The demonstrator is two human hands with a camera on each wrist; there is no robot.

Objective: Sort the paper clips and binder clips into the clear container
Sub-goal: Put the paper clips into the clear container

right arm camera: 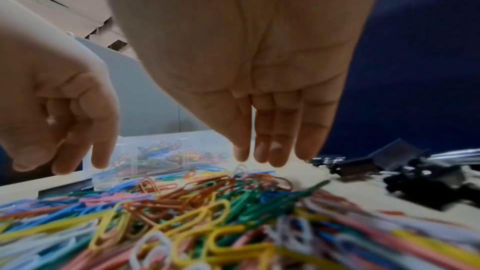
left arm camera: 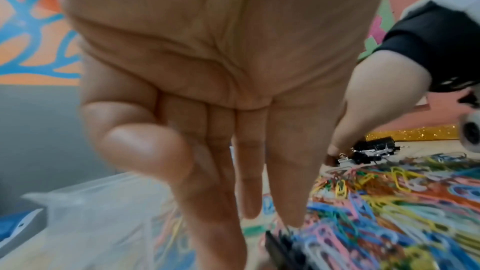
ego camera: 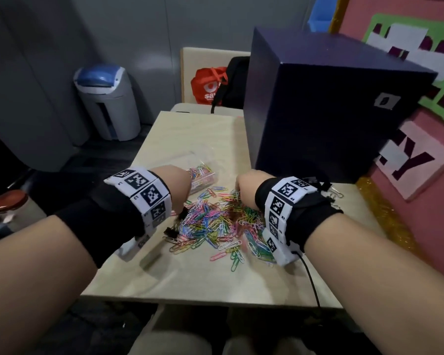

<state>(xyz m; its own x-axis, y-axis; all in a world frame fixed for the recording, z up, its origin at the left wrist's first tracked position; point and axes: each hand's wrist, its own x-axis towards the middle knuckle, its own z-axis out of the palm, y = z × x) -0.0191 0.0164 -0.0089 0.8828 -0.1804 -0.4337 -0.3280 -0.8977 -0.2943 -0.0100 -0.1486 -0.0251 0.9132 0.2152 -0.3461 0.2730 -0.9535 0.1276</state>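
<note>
Head view: both hands low over the clip pile

Head view: your left hand (ego camera: 176, 183) and right hand (ego camera: 246, 187) hang above the heap of coloured wire paper clips (ego camera: 217, 222) on the pale wooden desk (ego camera: 190, 275). The clear plastic container (ego camera: 201, 175), clips inside, lies just beyond the left hand. Black metal binder clips (ego camera: 315, 181) sit beside the dark blue box (ego camera: 326, 103).

Left wrist view: your grip is wide, fingers (left arm camera: 288, 182) straight, pointing down, holding nothing. A binder clip lies below the fingertips.

Right wrist view: your fingers (right arm camera: 275, 137) hang straight, together, tips just above the pile; that grip holds nothing either.
</note>
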